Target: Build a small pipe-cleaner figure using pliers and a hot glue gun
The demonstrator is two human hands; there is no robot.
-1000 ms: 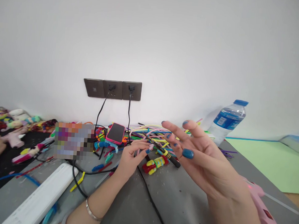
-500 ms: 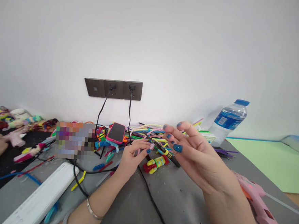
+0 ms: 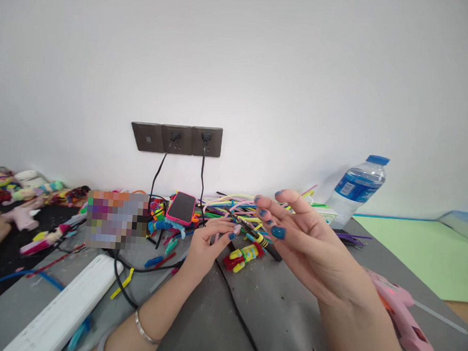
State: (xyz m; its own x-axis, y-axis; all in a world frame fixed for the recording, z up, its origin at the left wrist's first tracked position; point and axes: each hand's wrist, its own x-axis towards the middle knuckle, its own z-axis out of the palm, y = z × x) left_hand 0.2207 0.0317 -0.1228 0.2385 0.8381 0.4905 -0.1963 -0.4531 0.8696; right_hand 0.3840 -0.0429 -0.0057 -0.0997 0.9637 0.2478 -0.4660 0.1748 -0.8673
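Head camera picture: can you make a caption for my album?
A left hand and an open right hand near pipe cleaners, a pink glue gun and a blue-capped bottle.

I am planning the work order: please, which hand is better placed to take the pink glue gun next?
Probably the right hand: it is open, and the pink glue gun lies beside its wrist. The left hand is farther, with the right arm between.

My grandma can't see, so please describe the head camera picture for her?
A person's left hand is close to a yellow-banded tool and the right hand is open, at a cluttered grey table. Around them are colourful strands, a phone and a pink glue gun.
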